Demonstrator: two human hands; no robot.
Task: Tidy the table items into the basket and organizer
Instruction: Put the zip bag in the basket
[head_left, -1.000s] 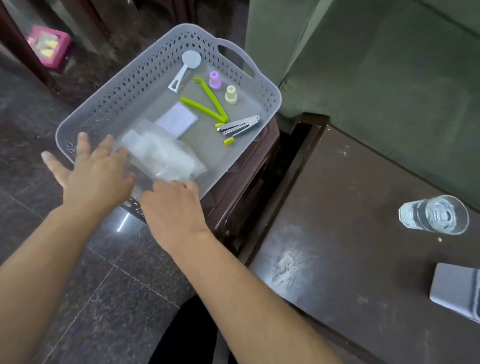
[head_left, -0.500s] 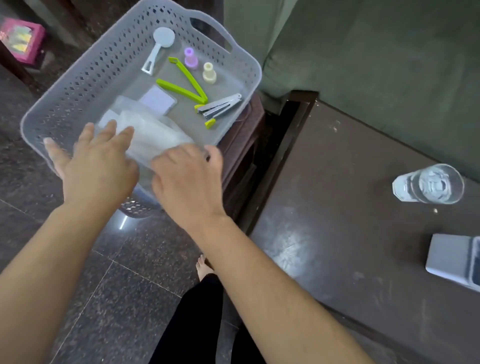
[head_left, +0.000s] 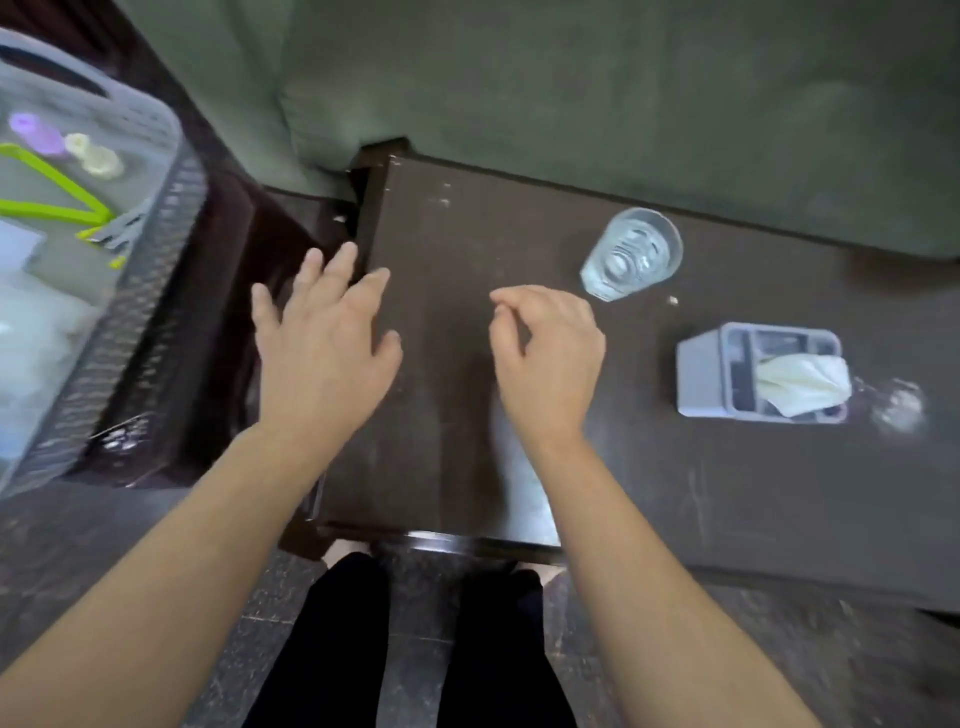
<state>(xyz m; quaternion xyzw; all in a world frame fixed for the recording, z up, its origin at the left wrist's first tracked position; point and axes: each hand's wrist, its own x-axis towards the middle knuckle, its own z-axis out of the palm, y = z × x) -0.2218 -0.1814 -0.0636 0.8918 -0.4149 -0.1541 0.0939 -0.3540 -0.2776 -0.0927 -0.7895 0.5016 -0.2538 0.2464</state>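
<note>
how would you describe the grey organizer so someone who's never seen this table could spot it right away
Start at the dark wooden table in front of the green sofa. Towards its right side, beyond the right hand, stands a clear drinking glass, and the organizer sits just nearer the viewer than that. It is the only grey, boxy, divided container there, with a pale crumpled cloth poking out of it.

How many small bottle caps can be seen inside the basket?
2. A purple cap and a cream cap lie side by side near the far wall of the basket. The picture cuts the basket off, so more may be hidden.
</note>
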